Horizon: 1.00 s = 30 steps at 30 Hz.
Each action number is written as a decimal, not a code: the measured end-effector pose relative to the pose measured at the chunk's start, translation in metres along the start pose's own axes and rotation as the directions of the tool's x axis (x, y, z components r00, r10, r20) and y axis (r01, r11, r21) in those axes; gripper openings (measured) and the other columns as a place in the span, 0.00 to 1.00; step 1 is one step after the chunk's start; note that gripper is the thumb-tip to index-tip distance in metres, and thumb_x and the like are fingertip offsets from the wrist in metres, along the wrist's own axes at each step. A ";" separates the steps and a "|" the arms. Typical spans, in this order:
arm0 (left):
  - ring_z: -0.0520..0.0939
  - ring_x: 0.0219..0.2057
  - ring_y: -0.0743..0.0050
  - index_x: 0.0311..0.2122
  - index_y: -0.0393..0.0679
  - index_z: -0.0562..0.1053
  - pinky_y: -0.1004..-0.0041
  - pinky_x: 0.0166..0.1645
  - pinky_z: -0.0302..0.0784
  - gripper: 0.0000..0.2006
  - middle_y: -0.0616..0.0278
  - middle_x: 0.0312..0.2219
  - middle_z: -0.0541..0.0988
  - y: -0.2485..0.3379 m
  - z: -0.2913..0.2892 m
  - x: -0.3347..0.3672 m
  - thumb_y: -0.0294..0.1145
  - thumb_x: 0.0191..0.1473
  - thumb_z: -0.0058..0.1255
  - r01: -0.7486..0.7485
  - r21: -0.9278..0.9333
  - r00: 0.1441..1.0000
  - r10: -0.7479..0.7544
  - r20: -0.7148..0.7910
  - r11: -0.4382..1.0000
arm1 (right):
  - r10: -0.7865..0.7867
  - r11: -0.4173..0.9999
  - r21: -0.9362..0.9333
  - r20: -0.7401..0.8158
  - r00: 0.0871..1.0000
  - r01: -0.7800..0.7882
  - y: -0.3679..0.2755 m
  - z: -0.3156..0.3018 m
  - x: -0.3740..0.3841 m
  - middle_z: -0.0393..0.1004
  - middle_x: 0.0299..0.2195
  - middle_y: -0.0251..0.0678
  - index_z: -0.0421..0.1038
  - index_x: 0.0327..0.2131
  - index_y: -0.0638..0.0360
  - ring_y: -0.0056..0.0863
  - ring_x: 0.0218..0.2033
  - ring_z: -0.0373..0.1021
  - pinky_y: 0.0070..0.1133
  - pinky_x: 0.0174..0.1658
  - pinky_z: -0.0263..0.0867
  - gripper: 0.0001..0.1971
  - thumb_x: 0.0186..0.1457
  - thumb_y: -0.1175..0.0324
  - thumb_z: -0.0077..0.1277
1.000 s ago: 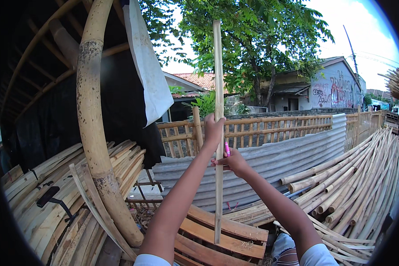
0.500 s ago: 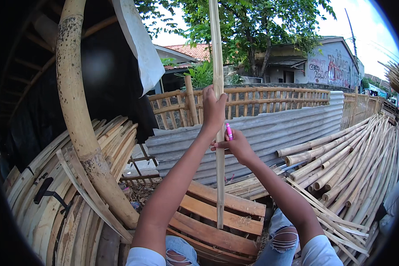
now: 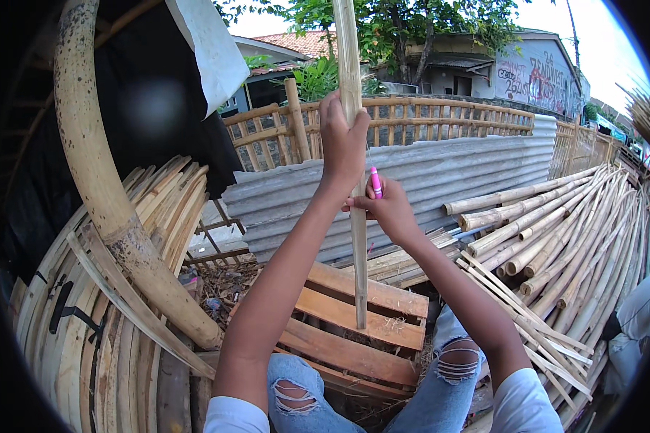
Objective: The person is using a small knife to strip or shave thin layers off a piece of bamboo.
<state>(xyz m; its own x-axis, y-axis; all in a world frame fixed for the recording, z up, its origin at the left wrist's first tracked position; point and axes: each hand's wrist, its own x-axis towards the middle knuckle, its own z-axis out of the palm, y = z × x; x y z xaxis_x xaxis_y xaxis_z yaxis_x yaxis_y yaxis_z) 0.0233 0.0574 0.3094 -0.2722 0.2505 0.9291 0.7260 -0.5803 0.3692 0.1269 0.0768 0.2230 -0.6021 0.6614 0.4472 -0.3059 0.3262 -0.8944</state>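
A long pale bamboo strip [image 3: 360, 267] stands nearly upright before me, its upper end running out of the top of the picture. Its lower end meets the slats of a low wooden slatted platform [image 3: 343, 333]. My left hand [image 3: 343, 137] is wrapped round the strip's upper part. Lower down, my right hand [image 3: 388, 208] is closed round a slim pink marker [image 3: 376, 182] that points upward. The thumb and fingertips of that hand also touch the strip.
Split bamboo slats [image 3: 133, 339] are piled at left, behind a thick bamboo post [image 3: 87, 130]. Bamboo poles [image 3: 549, 245] lie stacked at right, near another person [image 3: 639, 317]. Corrugated metal sheeting [image 3: 426, 173] and a bamboo fence [image 3: 426, 119] stand ahead.
My view has tilted downward, so the surroundings sit higher in the picture and more of my knees shows. Both hands keep their grips, with little change along the strip.
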 end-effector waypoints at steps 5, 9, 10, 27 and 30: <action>0.69 0.43 0.55 0.45 0.30 0.65 0.64 0.51 0.62 0.16 0.49 0.41 0.67 0.017 0.004 -0.008 0.30 0.54 0.44 -0.090 0.008 0.994 0.091 -0.054 0.996 | -0.162 0.980 -0.123 -0.043 0.986 0.156 -0.005 0.002 -0.019 0.75 0.24 0.36 0.66 0.27 0.66 0.25 0.28 0.76 0.20 0.31 0.68 0.06 0.47 0.79 0.54; 0.69 0.45 0.48 0.46 0.24 0.62 0.62 0.52 0.63 0.19 0.44 0.45 0.64 0.026 0.003 -0.006 0.27 0.52 0.43 -0.012 -0.080 0.999 0.016 0.052 0.997 | -0.150 0.984 -0.107 -0.055 0.987 0.144 -0.013 0.000 -0.024 0.75 0.24 0.36 0.67 0.28 0.66 0.23 0.29 0.76 0.20 0.32 0.69 0.06 0.47 0.79 0.54; 0.69 0.45 0.49 0.46 0.24 0.62 0.62 0.52 0.63 0.19 0.44 0.46 0.64 0.028 0.004 -0.006 0.28 0.52 0.42 0.019 -0.094 0.998 -0.013 0.066 0.995 | -0.155 0.983 -0.109 -0.057 0.986 0.148 -0.016 0.000 -0.026 0.75 0.24 0.36 0.67 0.28 0.66 0.23 0.29 0.76 0.20 0.32 0.69 0.06 0.47 0.79 0.54; 0.71 0.42 0.51 0.45 0.24 0.62 0.62 0.50 0.63 0.18 0.45 0.45 0.64 0.011 0.013 -0.005 0.29 0.53 0.42 -0.019 -0.080 0.999 0.022 0.033 0.997 | 0.039 0.998 0.050 -0.043 0.998 -0.037 -0.015 -0.005 -0.019 0.75 0.28 0.41 0.55 0.20 0.56 0.27 0.32 0.77 0.19 0.32 0.70 0.15 0.47 0.82 0.53; 0.70 0.42 0.50 0.45 0.24 0.62 0.62 0.50 0.63 0.18 0.44 0.44 0.64 0.012 0.013 -0.007 0.29 0.53 0.42 0.057 -0.136 0.996 -0.047 0.070 0.989 | -0.056 0.998 -0.023 -0.045 0.997 0.055 -0.006 -0.006 -0.022 0.75 0.26 0.40 0.55 0.20 0.55 0.27 0.32 0.77 0.18 0.31 0.69 0.16 0.48 0.80 0.54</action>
<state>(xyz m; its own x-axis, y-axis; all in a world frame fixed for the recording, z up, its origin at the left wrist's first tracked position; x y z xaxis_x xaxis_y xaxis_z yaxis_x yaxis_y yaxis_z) 0.0418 0.0585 0.3068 -0.2614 0.3313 0.9066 0.6165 -0.6655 0.4209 0.1465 0.0646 0.2184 -0.5504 0.6719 0.4956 -0.3210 0.3776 -0.8685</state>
